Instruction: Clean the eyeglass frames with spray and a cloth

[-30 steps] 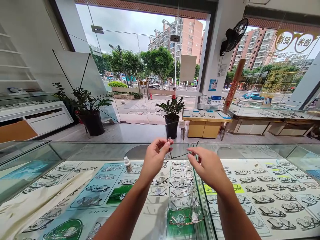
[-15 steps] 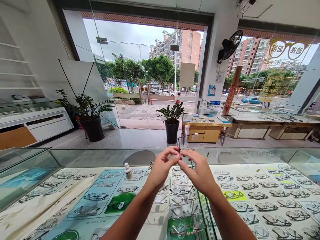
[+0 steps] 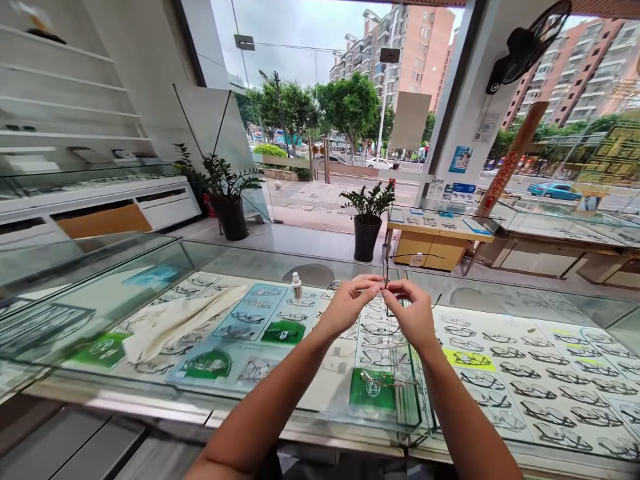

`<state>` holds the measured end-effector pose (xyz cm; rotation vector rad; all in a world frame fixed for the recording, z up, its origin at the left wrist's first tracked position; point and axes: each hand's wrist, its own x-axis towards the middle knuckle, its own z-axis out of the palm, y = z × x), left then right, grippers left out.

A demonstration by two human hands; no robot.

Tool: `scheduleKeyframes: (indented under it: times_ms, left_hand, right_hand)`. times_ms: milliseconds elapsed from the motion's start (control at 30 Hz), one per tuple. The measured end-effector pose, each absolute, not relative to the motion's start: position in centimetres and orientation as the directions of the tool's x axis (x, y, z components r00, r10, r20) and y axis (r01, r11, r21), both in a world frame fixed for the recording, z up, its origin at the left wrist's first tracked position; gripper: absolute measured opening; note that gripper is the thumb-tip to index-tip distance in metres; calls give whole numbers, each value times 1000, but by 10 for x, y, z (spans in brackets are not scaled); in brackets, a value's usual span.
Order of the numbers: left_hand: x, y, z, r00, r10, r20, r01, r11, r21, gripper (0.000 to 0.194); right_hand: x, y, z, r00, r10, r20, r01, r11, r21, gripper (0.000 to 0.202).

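Both hands meet above a glass display counter (image 3: 280,408), pinching a thin dark pair of eyeglasses (image 3: 387,267). My left hand (image 3: 350,305) is closed, thumb and fingertips on the frame. From the other side my right hand (image 3: 413,312) grips it, also closed. One temple with a small white tag stretches out to the right, and the fingers hide much of the frame. A small white bottle (image 3: 297,285) stands upright to the left of the hands. Below them, rows of glasses lie in the case, near a green card (image 3: 360,393).
A cream cloth (image 3: 175,323) lies on the counter at the left. More glasses (image 3: 530,370) fill the right side of the case. Beyond the counter are potted plants (image 3: 367,237), a small wooden display table (image 3: 425,248) and a glass shopfront. A black fan (image 3: 530,43) hangs on the pillar.
The view has turned left and tilted down, showing more of the counter's front edge. Both hands keep their pinch on the eyeglasses; they appear slightly further right and higher in view.
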<state>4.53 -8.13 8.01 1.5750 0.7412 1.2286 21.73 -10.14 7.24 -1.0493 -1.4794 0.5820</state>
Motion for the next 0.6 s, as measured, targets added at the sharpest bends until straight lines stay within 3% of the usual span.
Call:
scheduleKeyframes:
  times_ms: [67,167,233,300,367,433,600]
  left_hand:
    - [33,-82,69,222,876,428,11,-441,898,27]
    - [2,-64,44,-145,829,541,295,-485,823,27]
    - [-25,-40,22,-454,721,524,447,-324,834,42]
    - [-52,-15,0,-588,694,415,497,-95,863,60]
    - [-74,4,-21,-569,781,257,518,98,850,70]
    - [-87,16,-37,-544,819,186,505,142,851,70]
    - [-97,22,-57,-433,895,104,502,143,853,26]
  right_hand:
    - [220,-105,64,90,861,500,292,457,-840,21]
    - [227,-113,55,119,870,479,301,428,-852,22]
    - [232,-119,51,125,877,464,293,414,-862,23]
    - [237,-125,47,119,882,457,286,410,-866,24]
    - [241,-130,45,107,887,450,294,404,-866,25]
    - [243,-132,44,95,894,438,309,391,-867,25]
    - [248,-128,42,74,911,405,294,368,-882,28]
